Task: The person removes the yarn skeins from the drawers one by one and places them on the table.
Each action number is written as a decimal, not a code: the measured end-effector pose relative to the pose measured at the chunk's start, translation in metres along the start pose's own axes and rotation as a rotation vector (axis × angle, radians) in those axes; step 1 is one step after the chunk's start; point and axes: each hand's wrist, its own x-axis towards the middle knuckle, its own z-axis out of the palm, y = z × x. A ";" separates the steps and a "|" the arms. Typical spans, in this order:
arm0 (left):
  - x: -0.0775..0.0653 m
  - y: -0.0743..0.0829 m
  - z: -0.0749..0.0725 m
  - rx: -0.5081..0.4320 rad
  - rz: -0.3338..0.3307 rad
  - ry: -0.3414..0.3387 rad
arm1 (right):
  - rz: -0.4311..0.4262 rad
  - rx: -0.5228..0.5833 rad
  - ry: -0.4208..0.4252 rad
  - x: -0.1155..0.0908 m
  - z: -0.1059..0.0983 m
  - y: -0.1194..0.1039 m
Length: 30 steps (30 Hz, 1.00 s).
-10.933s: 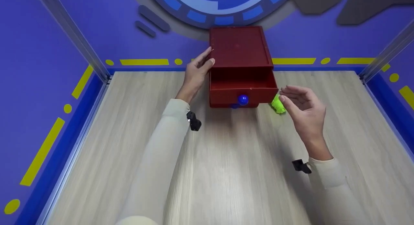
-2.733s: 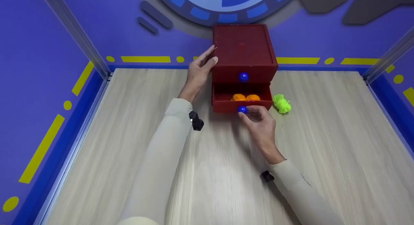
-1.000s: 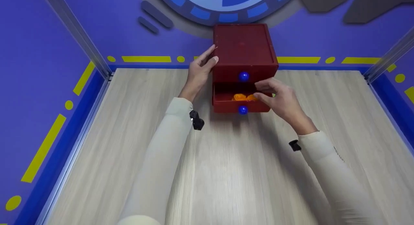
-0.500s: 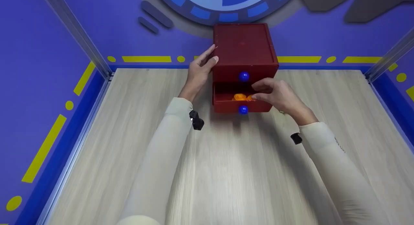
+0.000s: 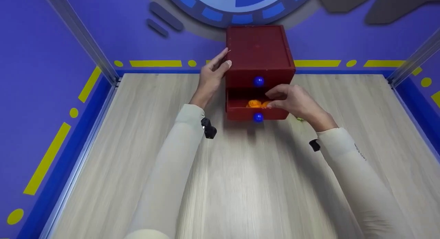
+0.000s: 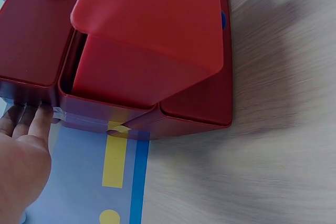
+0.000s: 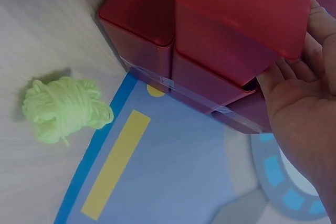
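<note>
A dark red drawer cabinet [image 5: 257, 48] stands against the back wall, its middle drawer [image 5: 240, 113] pulled out by a blue knob [image 5: 258, 117]. Two orange yarn balls [image 5: 254, 103] lie inside; the right one is partly covered by my right thumb. My left hand [image 5: 210, 77] rests on the cabinet's left side, fingers fairly straight against it in the left wrist view. My right hand [image 5: 297, 101] reaches over the drawer's right side, thumb and forefinger apart beside the right orange ball. Its other fingertips are hidden.
A lime-green yarn bundle [image 7: 63, 108] lies on the table right of the cabinet, mostly hidden by my right hand in the head view. The top drawer [image 5: 240, 77] is closed. Blue walls [image 5: 172, 43] border the wooden table [image 5: 233, 184].
The top drawer, pulled out at first, is now closed and the middle one is out. My right hand has left the knob and moved over the drawer, shifting slightly left lately. Left hand stays.
</note>
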 end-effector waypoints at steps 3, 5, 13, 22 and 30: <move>0.000 0.000 0.000 0.013 -0.002 -0.002 | 0.003 -0.012 -0.010 -0.001 -0.001 -0.001; -0.001 0.000 0.000 0.022 0.000 -0.005 | 0.008 -0.017 -0.021 -0.001 -0.001 -0.002; 0.000 -0.002 -0.002 0.019 0.025 -0.020 | -0.003 -0.072 -0.080 -0.001 -0.003 -0.006; 0.000 -0.002 -0.001 -0.024 0.009 -0.018 | -0.040 -0.154 -0.159 0.005 -0.005 -0.007; -0.001 -0.001 -0.002 -0.008 0.016 -0.018 | -0.100 -0.235 -0.213 0.013 -0.005 -0.009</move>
